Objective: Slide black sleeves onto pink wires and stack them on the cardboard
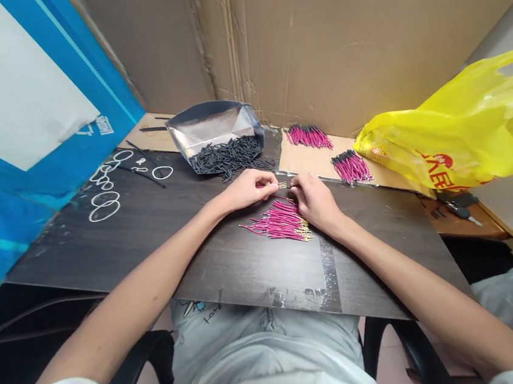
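Two black-tipped bunches at the tabletop's back edge look done, the gold-tipped pile nearer its front edge looks left, and the left hand pinches wires while the right hand pinches, on what I cannot tell.

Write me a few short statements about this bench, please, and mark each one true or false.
1. The left hand holds red-pink wires with bare metal ends. True.
2. The short black tubes are inside the yellow bag. False: the short black tubes lie in and just in front of an open container.
3. Two groups of black-tipped wires lie on flat cardboard. True.
4. The pale loops lie right of the right hand. False: the pale loops are on the table's left side.
5. The right hand is near the left one. True.
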A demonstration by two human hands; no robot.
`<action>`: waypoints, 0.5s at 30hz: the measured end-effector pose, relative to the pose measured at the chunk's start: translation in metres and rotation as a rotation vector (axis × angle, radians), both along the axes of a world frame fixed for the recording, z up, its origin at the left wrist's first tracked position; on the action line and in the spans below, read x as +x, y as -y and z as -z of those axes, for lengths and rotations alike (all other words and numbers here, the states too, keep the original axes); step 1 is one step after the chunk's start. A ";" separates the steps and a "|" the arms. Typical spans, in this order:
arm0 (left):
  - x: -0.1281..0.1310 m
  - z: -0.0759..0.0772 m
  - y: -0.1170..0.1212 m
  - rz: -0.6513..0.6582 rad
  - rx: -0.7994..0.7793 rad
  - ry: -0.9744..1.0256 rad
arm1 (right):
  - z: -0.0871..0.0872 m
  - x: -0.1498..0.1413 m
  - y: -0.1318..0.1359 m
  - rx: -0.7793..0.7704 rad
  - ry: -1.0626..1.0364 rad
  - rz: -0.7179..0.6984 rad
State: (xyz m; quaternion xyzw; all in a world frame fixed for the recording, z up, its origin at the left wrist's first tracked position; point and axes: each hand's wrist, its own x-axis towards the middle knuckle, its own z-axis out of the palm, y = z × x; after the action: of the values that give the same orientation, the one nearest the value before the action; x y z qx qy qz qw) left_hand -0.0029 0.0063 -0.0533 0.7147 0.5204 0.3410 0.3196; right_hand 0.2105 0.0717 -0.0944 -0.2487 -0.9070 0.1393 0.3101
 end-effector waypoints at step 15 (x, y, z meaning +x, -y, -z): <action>0.000 0.004 -0.001 -0.017 0.058 -0.058 | -0.003 0.002 0.003 -0.045 -0.034 0.003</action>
State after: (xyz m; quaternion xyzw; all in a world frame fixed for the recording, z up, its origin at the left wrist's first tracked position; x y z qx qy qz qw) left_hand -0.0028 0.0078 -0.0575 0.7289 0.5253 0.3378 0.2805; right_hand 0.2121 0.0684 -0.0918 -0.2546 -0.8978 0.1632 0.3200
